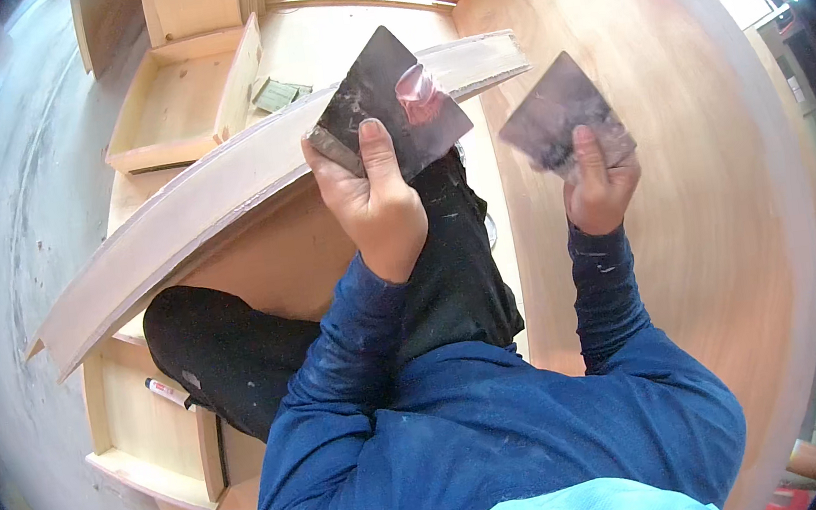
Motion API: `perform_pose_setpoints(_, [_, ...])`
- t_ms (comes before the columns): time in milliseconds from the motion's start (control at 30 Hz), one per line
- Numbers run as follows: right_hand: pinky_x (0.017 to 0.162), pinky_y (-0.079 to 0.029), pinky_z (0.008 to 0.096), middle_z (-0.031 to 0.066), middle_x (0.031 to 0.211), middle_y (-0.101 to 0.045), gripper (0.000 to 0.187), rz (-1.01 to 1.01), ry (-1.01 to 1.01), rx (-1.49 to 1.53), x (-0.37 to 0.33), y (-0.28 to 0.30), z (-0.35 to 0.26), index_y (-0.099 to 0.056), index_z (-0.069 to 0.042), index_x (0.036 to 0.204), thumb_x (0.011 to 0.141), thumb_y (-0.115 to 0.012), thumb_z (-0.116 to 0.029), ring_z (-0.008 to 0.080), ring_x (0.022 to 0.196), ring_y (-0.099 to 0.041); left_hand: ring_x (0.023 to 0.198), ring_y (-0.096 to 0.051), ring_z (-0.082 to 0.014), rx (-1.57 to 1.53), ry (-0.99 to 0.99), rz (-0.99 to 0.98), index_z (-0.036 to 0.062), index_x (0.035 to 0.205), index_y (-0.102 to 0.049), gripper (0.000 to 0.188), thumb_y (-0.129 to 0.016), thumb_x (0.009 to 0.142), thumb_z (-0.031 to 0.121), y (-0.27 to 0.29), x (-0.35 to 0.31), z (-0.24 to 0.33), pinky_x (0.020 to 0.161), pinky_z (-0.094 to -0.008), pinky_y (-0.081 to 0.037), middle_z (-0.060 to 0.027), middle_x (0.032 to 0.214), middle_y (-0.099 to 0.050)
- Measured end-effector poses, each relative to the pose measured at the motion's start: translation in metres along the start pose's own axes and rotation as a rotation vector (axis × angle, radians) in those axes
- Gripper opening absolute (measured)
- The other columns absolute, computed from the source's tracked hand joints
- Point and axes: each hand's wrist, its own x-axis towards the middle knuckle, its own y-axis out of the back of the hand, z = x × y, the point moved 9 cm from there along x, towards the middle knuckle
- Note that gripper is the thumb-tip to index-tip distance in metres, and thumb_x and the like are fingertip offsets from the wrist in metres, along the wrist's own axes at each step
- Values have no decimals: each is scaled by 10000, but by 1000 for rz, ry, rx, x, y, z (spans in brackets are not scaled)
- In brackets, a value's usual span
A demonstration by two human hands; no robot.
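Head view, looking straight down. Left hand [375,208] raised and closed, thumb pressed flat on the face of a dark square scraper blade [389,106], fingers wrapped behind it. Blob of pink filler [422,95] sitting on that blade near its right side. Blade held over the long curved wooden rail [220,191], which runs from lower left to upper right; touching it or just above it, hard to say from this angle.

Right hand [600,188] also up and closed, thumb on a second dark scraper blade [564,118], smudged grey on its face. That blade held apart from the first, well clear of the rail, in front of the broad curved plywood panel [716,220] on the right.

Both forearms in blue sleeves coming up from the lower edge. Black-trousered leg [238,350] bent across the wooden frame beneath the rail. Marker pen [166,391] lying on a frame ledge at lower left. Open wooden box section [172,111] at upper left, with a small greenish pad [277,94] just to its right.
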Motion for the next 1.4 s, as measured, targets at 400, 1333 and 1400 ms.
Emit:
perform_pose_setpoints(400, [427,-503,298,79,857,-664,159,103,-342,398,-11,-43,-21,-588,-8,1053,907,-552,-62,179,630,-660,841,-639,-187,412,-52,-170,-9,1182,-458,223,-520,1001,105,-13,-17,1,752,-293,-494,-156,953,-662])
perform_pose_setpoints(1333, [858,-529,375,171,1155,-635,320,-86,-76,599,27,-18,-103,-571,44,1266,949,-565,-1,236,1028,-629,1032,-554,-165,218,42,102,-51,1263,-415,359,-564,986,120,9,-24,10,912,-278,-449,-133,1162,-581])
perform_pose_setpoints(1400, [839,-519,343,166,1062,-633,336,-137,146,523,21,-13,-108,-605,51,1218,884,-582,86,256,978,-640,1025,-556,-159,208,65,110,-52,1262,-417,355,-565,984,112,12,-20,10,904,-274,-453,-129,1156,-585])
